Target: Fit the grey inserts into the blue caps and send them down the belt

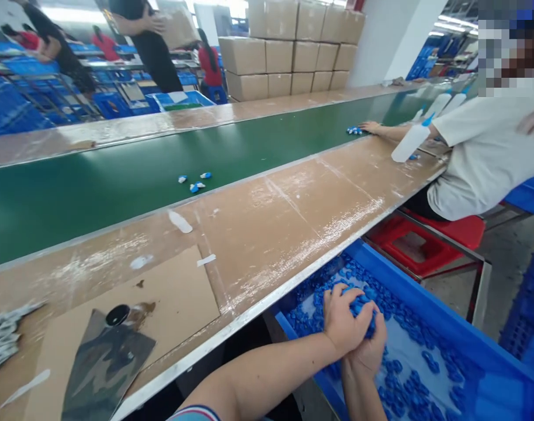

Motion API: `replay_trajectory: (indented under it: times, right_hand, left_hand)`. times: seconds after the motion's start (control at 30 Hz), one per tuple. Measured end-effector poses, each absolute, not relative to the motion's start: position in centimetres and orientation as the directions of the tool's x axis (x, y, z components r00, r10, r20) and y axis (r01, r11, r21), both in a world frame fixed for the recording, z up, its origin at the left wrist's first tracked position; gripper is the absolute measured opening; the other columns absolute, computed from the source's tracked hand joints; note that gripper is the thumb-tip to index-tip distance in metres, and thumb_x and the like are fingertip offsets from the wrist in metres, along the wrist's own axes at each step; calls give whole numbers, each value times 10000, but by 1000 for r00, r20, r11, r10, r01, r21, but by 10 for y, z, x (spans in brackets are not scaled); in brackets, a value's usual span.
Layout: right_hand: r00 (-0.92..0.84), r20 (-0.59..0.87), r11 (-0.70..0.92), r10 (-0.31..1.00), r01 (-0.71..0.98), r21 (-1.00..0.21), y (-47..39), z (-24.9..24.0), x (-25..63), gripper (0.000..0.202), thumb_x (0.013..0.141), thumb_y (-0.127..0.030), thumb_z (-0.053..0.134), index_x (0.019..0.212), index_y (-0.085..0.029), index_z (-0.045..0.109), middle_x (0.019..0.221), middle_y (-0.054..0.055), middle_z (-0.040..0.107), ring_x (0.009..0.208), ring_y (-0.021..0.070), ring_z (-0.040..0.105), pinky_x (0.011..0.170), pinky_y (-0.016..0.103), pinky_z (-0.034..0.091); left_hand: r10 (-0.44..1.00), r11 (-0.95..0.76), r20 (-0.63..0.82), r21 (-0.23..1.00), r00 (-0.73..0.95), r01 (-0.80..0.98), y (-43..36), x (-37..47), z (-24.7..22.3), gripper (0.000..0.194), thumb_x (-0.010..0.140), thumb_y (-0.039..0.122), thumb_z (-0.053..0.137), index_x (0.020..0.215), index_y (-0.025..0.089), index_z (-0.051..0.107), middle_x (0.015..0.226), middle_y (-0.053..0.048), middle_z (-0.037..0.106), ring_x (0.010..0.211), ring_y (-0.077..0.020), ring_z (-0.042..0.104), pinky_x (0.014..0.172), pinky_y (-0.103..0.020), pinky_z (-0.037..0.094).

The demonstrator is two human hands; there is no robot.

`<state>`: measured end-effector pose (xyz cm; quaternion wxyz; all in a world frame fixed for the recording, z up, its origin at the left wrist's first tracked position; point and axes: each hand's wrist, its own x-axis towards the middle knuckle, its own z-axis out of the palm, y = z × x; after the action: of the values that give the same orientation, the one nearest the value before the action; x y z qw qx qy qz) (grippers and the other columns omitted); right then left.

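Note:
Over the blue crate (446,318) at the lower right, my left hand (343,318) and my right hand (370,348) are cupped together. Between them they clasp a heap of small blue plastic pieces (360,305), partly covered by my fingers. My left hand lies on the near-left side of the heap, and my right hand wraps it from below and the right. Many more loose blue pieces (413,392) are spread over the crate's pale bottom. Their exact kind is too small to make out.
Left of the crate runs a brown worktable (267,234) beside a green conveyor belt (258,149) carrying several blue-and-white pieces (197,187). A cardboard sheet (179,304) holds a small dark cup (118,316). A co-worker (490,140) sits at right near white bottles (411,142) and a red stool (407,245).

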<state>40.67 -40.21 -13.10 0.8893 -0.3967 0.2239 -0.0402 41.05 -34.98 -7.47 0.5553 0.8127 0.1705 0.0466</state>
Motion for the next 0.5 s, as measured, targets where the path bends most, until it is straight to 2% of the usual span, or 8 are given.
replay_trajectory:
  times: [0.13, 0.23, 0.3, 0.4, 0.5]
  right_hand:
    - [911, -235, 639, -339, 40, -768, -403, -94, 403, 200, 789, -432, 594, 878, -256, 627, 807, -80, 662, 774, 116, 629, 710, 251, 503]
    - [940, -136, 601, -313, 85, -795, -387, -71, 409, 202, 804, -422, 585, 883, -244, 638, 822, -66, 663, 795, 114, 626, 718, 240, 496]
    - [961, -129, 621, -244, 53, -782, -364, -59, 417, 212, 804, -422, 580, 881, -234, 641, 828, -56, 666, 808, 118, 629, 729, 240, 496]
    - [987, -155, 658, -50, -85, -749, -316, -51, 432, 257, 811, -457, 553, 886, -225, 634, 830, -48, 667, 813, 127, 632, 750, 256, 500]
    - [987, -105, 583, 126, -159, -797, -261, -58, 445, 329, 820, -511, 509, 903, -216, 628, 831, -34, 671, 808, 139, 631, 777, 286, 500]
  left_hand:
    - [320, -295, 39, 953, 947, 60, -350, 404, -47, 268, 767, 368, 629, 1009, 290, 715, 1114, -45, 625, 1064, -236, 533, 987, -375, 437]
    - [363, -318, 143, 948, 921, -22, -335, 405, -29, 260, 761, 346, 647, 1006, 289, 711, 1091, -45, 633, 1051, -231, 542, 979, -381, 438]
    - [425, -356, 202, 934, 882, -43, -315, 408, -19, 253, 764, 336, 652, 1005, 281, 706, 1090, -47, 633, 1054, -230, 544, 974, -379, 440]
    - [537, -443, 265, 897, 801, 0, -272, 416, -11, 216, 790, 335, 634, 985, 269, 701, 1089, -55, 628, 1045, -227, 553, 959, -384, 446]
    - [651, -496, 308, 865, 694, 82, -222, 421, -15, 195, 811, 327, 610, 972, 254, 691, 1061, -61, 625, 1007, -218, 575, 937, -387, 456]
